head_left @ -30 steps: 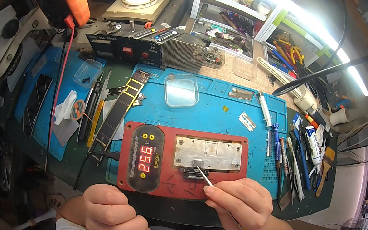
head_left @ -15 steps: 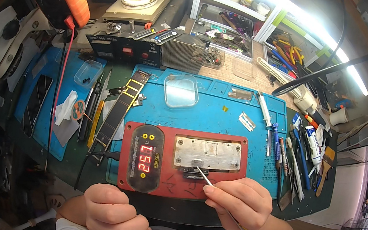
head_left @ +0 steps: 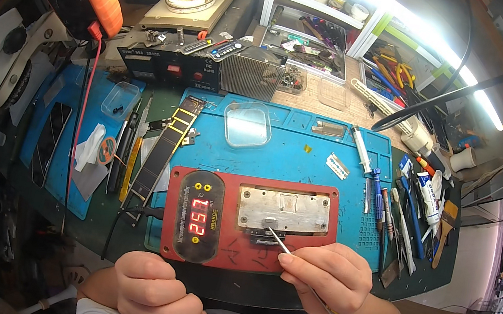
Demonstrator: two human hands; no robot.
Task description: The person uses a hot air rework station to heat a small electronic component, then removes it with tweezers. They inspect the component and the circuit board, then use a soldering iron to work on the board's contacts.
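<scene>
My right hand (head_left: 330, 281) pinches a pair of slim silver tweezers (head_left: 285, 246). Their tip rests against a small grey piece (head_left: 269, 223) at the front edge of a metal heating plate (head_left: 251, 200). Just in front of that edge lies a small dark strip-shaped part (head_left: 261, 238), partly behind the tweezers. The plate is set in a red heating station (head_left: 242, 257), which has a black control panel (head_left: 188, 245) with lit red digits on its left side. My left hand (head_left: 160, 297) is closed in a fist near the station's front left corner, and nothing sticks out of it.
A blue work mat (head_left: 290, 160) lies under the station, with a clear plastic box (head_left: 248, 125) behind. Tweezers, a brush (head_left: 444, 233) and a syringe (head_left: 361, 149) lie at right. On the left are a long dark strip board (head_left: 164, 150) and a phone-like panel (head_left: 51, 145).
</scene>
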